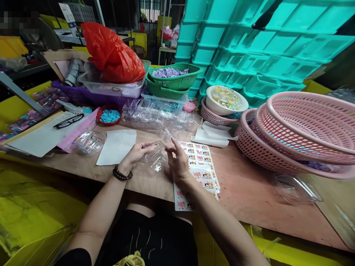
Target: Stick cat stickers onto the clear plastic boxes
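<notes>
My left hand (136, 154), with a dark bead bracelet at the wrist, and my right hand (178, 159) both grip a small clear plastic case (156, 156) just above the wooden table (244, 188). The fingers of each hand curl round its edges. Under my right wrist lies a sheet of cat stickers (200, 167). A white paper sheet (117, 146) lies to the left of my left hand. A heap of empty clear plastic cases (158, 116) sits right behind my hands.
Stacked pink baskets (299, 136) fill the right side, teal crates (249, 48) behind them. Further back sit a white bowl of small colourful items (226, 99), green baskets (174, 79), a red bag (111, 55) in a clear tray, a red dish of blue pieces (109, 115) and black glasses (68, 120).
</notes>
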### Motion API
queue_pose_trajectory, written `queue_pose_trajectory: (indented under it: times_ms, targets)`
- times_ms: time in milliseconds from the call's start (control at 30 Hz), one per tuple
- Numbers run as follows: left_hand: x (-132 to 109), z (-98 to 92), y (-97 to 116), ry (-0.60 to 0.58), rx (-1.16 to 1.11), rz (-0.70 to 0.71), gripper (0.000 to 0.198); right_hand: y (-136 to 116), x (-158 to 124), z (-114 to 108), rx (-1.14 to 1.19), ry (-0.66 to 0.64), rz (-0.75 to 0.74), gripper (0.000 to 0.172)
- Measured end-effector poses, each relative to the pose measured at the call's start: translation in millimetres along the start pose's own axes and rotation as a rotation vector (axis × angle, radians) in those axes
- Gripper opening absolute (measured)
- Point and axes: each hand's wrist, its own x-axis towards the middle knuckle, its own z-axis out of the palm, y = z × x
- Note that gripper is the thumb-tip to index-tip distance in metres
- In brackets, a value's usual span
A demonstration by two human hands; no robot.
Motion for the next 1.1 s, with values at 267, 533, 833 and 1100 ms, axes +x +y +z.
queue_pose_trajectory:
  times_ms: [267,533,833,1100]
  targets:
    - [-22.1,7.7,9.0,0.278,0.185,0.242,0.063,-24.3,-3.5,-23.7,0.009,0.194,0.052,0.053]
    - [-81.1,61.7,11.1,-0.057,-0.480,-0.104,0.052,-48.6,-21.3,-35.5,-0.013,0.245,0.058,0.050]
    - [-68.5,49.0,1.8,-0.075,-0.459,0.029,0.042,-98.8,-4.1,-107.1,0.342,-0.085,0.305,0.018]
    - [-73.2,53.4,-0.8,-0.096,-0.411,0.115,0.038,-92.7,9.7,-85.0,0.691,-0.309,0.671,0.036]
